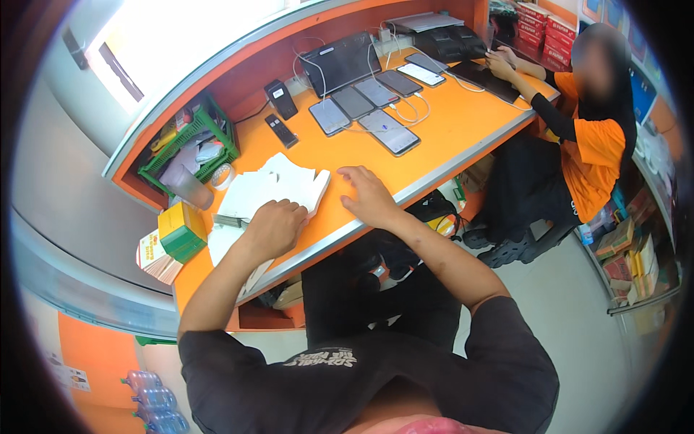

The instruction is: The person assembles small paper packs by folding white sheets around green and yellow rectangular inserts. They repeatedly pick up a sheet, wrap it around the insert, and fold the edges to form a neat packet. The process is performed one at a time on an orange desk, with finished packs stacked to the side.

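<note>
A thick stack of white paper sheets [260,189] with a torn, uneven far edge lies on the orange desk [303,148]. My left hand [276,230] rests on the stack's near part, its fingers bent together over the sheets; the fingertips are partly hidden. Just right of the stack, my right hand [367,197] hovers by the desk's front edge, thumb and fingers apart, holding nothing. A small wad of dark-edged slips [230,220] lies on the paper left of my left hand.
Several phones [390,132], some on white cables, and a tablet [340,64] occupy the desk's back. Left stand a green-yellow box [182,230], a clear cup [189,189], a tape roll [223,176] and a green basket [189,141]. A person in orange [596,155] sits at right.
</note>
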`<state>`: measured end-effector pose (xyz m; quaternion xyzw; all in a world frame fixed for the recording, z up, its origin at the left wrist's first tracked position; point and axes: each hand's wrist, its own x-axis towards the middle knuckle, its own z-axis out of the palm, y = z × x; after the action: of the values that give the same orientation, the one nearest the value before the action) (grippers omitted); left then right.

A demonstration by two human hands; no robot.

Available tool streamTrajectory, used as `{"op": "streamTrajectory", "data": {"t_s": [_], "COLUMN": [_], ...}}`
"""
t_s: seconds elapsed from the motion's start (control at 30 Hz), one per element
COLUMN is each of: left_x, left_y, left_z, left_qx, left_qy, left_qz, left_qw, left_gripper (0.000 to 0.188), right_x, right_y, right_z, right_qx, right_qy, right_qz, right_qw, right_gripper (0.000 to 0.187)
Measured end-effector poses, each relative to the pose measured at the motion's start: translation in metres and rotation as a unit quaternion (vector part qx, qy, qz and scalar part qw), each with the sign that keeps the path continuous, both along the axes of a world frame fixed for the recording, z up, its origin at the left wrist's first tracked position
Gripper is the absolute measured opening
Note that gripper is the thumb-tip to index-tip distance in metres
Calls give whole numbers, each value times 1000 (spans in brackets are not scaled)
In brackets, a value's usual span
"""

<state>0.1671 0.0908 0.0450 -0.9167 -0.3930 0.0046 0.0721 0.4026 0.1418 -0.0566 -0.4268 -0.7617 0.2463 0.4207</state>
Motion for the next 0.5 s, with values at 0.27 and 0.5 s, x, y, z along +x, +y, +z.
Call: {"op": "streamTrajectory", "data": {"t_s": [0.27,0.5], "left_x": [-20,-46], "left_y": [-58,-92], "left_z": [49,73], "left_qx": [102,160], "left_qy": [-63,-136], "left_qz": [28,63], "left_qw": [992,976], "left_gripper": [8,14], "right_x": [-3,-28], "right_y": [4,3], "right_z": [31,52], "right_qx": [170,170], "right_qy": [5,69], "right_qz": [54,160], "right_qw": [984,970], "right_gripper": [66,42]}}
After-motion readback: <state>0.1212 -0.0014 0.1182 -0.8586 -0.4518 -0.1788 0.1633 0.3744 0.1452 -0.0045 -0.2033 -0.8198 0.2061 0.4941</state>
